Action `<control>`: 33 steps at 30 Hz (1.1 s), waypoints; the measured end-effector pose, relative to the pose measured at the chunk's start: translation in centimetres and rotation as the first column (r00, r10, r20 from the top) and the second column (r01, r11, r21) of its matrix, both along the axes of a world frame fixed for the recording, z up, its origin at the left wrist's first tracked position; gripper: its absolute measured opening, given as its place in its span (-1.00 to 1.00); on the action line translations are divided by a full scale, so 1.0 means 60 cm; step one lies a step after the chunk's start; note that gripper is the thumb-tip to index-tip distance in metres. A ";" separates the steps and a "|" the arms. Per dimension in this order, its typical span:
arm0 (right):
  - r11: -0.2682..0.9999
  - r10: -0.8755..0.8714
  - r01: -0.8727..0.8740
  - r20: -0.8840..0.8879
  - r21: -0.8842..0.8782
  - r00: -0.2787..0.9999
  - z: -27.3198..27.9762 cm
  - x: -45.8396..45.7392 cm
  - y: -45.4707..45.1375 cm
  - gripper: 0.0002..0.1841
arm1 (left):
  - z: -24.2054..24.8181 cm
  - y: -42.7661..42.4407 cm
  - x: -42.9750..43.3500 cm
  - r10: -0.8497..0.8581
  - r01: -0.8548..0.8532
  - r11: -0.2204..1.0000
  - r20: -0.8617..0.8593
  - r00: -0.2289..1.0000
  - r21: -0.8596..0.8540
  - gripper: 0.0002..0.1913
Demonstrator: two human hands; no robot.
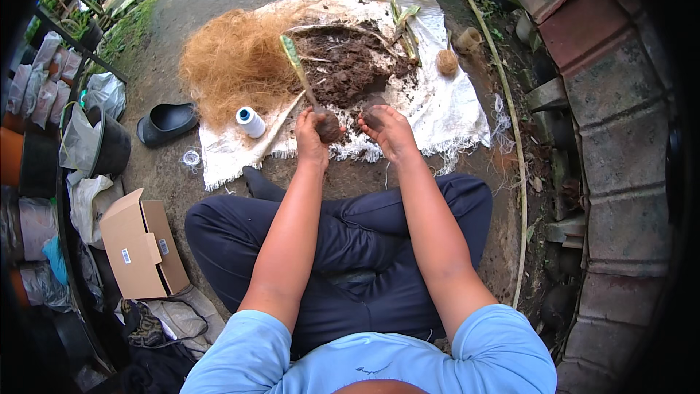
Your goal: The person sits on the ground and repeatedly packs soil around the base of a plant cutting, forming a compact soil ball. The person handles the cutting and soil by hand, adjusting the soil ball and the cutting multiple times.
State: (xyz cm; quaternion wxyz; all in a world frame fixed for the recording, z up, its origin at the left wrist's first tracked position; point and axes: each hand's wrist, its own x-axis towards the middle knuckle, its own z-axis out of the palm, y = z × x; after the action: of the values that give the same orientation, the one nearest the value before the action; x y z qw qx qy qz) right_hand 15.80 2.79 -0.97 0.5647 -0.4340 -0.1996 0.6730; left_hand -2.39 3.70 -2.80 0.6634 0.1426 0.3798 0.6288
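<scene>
My left hand (pixel 311 134) grips a ball of dark soil (pixel 328 126) around the base of a cut plant. Its pale stem and mottled green leaf (pixel 291 52) lean up and to the left. Facing it, a short gap away, my right hand (pixel 391 128) curls its fingers around a lump of dark soil (pixel 374 112), partly blurred. Both hands are over the near part of a white woven sack (pixel 437 104). Just beyond them, a heap of dark, crumbly soil (pixel 344 68) is spread on the sack.
Brown coconut fibre (pixel 235 60) and a white thread spool (pixel 251 122) lie left. More plant cuttings (pixel 407 33) and a fibre-wrapped ball (pixel 447 62) sit right. A black clog (pixel 167 123), black bucket (pixel 109 139) and cardboard box (pixel 128 246) stand left; a long pole (pixel 511 104) runs along the right.
</scene>
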 end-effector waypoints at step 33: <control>0.913 0.115 -0.364 0.739 0.186 0.664 0.005 -0.001 -0.001 -0.82 | 0.011 -0.019 0.036 -0.392 0.464 0.870 -0.336 0.856 0.167 -0.73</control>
State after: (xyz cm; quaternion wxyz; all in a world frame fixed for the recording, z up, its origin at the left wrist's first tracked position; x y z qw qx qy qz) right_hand 15.71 2.70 -0.66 0.4097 -0.5329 -0.5643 0.4793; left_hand -0.23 2.54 -2.12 0.7012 0.3949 0.3521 0.4778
